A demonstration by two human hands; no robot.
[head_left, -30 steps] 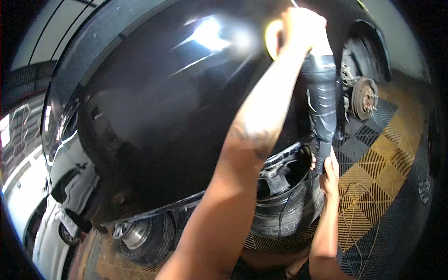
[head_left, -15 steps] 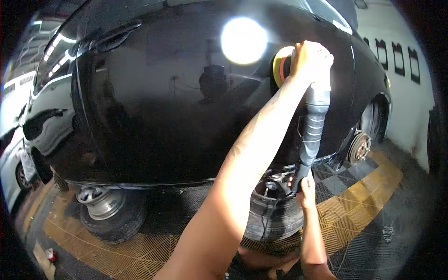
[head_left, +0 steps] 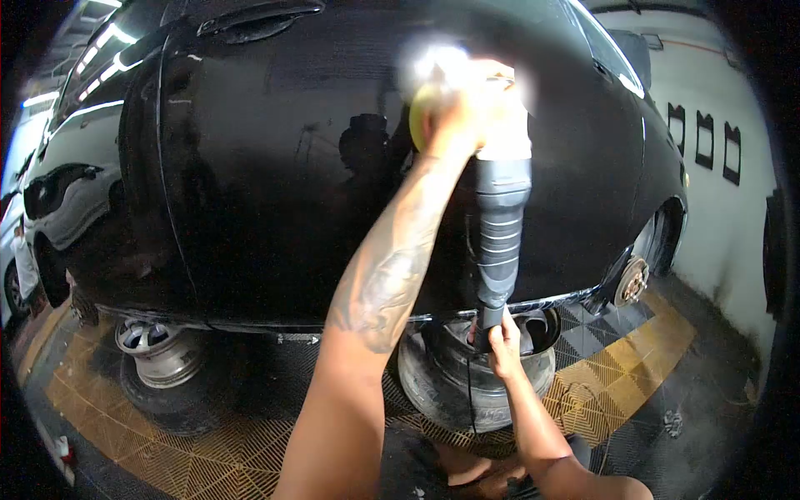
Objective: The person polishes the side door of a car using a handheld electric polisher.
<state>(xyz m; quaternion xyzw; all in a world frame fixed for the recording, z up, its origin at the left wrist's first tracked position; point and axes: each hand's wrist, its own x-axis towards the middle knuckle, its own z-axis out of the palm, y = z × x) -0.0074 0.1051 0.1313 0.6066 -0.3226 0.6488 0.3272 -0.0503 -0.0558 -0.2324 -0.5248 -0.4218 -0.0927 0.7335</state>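
A grey and black car polisher [head_left: 501,225] stands upright along the side of a black car [head_left: 275,217], with its yellow-edged pad [head_left: 418,121] facing the door. My left hand [head_left: 477,108] is closed around the polisher's head, partly washed out by a bright glare. Lower down, my right hand [head_left: 505,346] grips the bottom end of the handle, where a dark cord [head_left: 470,392] hangs. Whether the pad is pressed flat on the paint is hidden by my hand and the glare.
Below the door lie a tyre with rim [head_left: 417,375] and another wheel [head_left: 167,358]. A bare brake disc [head_left: 633,282] shows at the right wheel arch. Yellow and black tiles [head_left: 617,358] cover the floor. Black frames [head_left: 705,137] hang on the wall.
Both hands and the polisher have moved left along the door. The view has shifted a little as well, and the glare now falls over the polisher's head and my left hand.
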